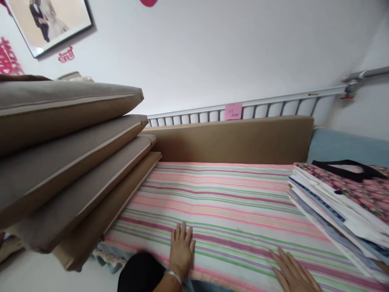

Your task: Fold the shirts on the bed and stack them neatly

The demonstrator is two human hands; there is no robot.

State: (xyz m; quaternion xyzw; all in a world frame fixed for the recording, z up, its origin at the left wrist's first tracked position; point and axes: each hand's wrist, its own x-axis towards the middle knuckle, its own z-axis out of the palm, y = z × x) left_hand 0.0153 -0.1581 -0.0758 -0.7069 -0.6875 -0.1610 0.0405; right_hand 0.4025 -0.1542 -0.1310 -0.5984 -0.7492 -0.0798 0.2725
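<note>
Looking down at a bed-like surface covered by a multicolored striped sheet [227, 194] — pink, green, maroon and white bands running across it. The sheet spreads through the middle of the view, up to the bottom edge. The person's left hand [181, 250] lies palm down on it at lower center, fingers slightly spread and thumb apart, grasping nothing; a silver-colored bracelet [174, 275] circles the wrist. The right hand [294, 273], cut off by the bottom edge, is also palm down on the sheet, its fingers extended and a little apart, near a stack of folded clothes [334, 215] on the right. On top of that stack is a pink floral garment [364, 194] with a black neckline.

To the left rises a leaning pile of thick gray-and-brown cushions [75, 146], one overlapping another. A long brown cushion [231, 142] stands on edge along the back of the sheet, in front of a white radiator [270, 111]; a pink note [233, 111] with handwriting too small to read hangs at the radiator. Light blue fabric [349, 146] sits behind the clothes. On the white wall, upper left, are a framed wedding picture [57, 24] and red paper cutouts [66, 54]. Beside the left wrist is a black rounded shape [141, 273] — unclear what.
</note>
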